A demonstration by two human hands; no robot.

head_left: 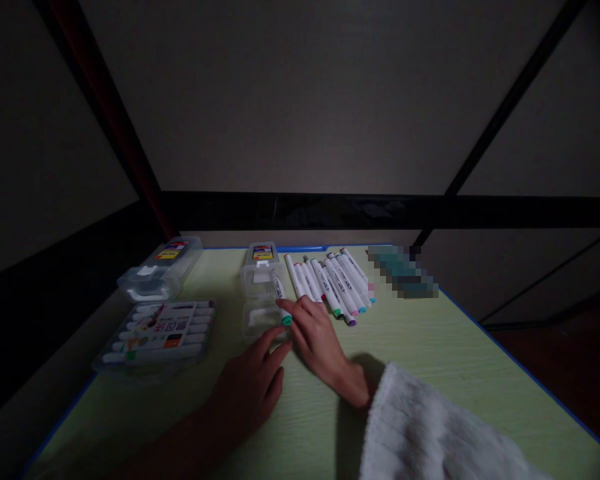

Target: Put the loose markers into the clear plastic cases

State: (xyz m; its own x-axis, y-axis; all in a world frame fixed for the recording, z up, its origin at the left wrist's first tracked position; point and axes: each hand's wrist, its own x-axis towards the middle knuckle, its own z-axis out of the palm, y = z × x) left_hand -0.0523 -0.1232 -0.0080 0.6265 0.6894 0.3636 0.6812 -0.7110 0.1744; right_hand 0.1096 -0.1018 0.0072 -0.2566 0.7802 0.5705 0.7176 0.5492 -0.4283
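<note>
Leaning over the pale green counter (430,373), the person has a white marker (281,298) in the right hand (320,337), its fingers bent in on the barrel. The marker's green end points back toward the person, and its long axis runs away from there, the far end tipping a little left. It sits over the right side of a small open clear case (250,325). The left hand (250,380) has its fingers loosely bent and parted, tips by the green end; whether they touch it, I can't tell. Loose markers (337,280) lie just right, mostly lengthwise too; a filled marker case (165,330) sits near the left edge. Right of the sleeve (425,427), green counter top stretches to the blue edge (515,367).
</note>
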